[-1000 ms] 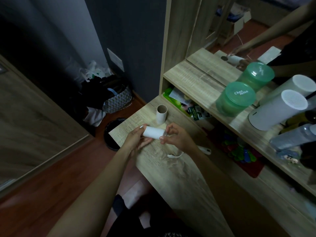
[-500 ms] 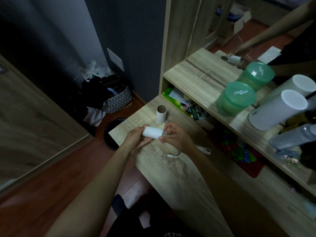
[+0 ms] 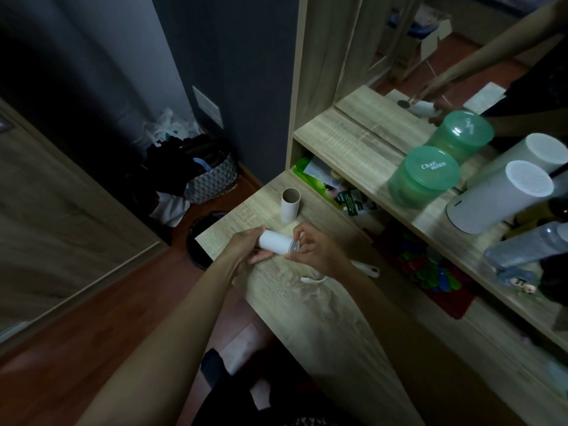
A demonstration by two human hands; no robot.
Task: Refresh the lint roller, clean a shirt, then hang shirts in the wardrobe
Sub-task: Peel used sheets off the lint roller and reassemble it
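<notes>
Refill step of the lint roller job, shirts not yet touched.
My left hand (image 3: pixel 242 250) wraps the white paper refill roll (image 3: pixel 274 242) just above the pale wooden desk (image 3: pixel 307 318). My right hand (image 3: pixel 313 253) pinches its round translucent end cap (image 3: pixel 293 248). Next, I judge, it must be seated on the white plastic handle (image 3: pixel 367 269).

Open desktop (image 3: pixel 322 333) nearside; cardboard tube (image 3: pixel 290 204) stands at far end
</notes>
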